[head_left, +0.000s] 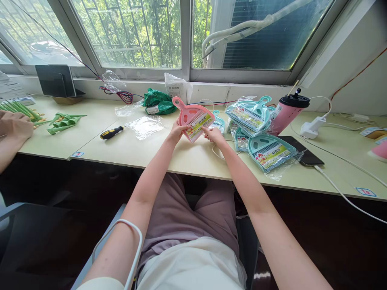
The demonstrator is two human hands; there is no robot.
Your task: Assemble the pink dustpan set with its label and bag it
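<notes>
A small pink dustpan and brush set [193,117] with a printed label card is held up over the table's front half, its handle pointing up and left. Gripping its lower left edge is my left hand [179,130], thumb lying on the front. My right hand [214,135] pinches the right edge near the label. Just right of that hand, several teal dustpan sets in clear plastic bags are piled up, with one bagged teal dustpan set [272,153] at the front and another bagged teal set [249,114] on top.
A pink cup with a black lid [288,110] leans behind the pile, beside a phone [302,151] and a white charger [313,127]. To the left lie a screwdriver [111,132], clear plastic wrap [146,127] and a green bag [159,102]. Another person's hand [16,125] is at far left.
</notes>
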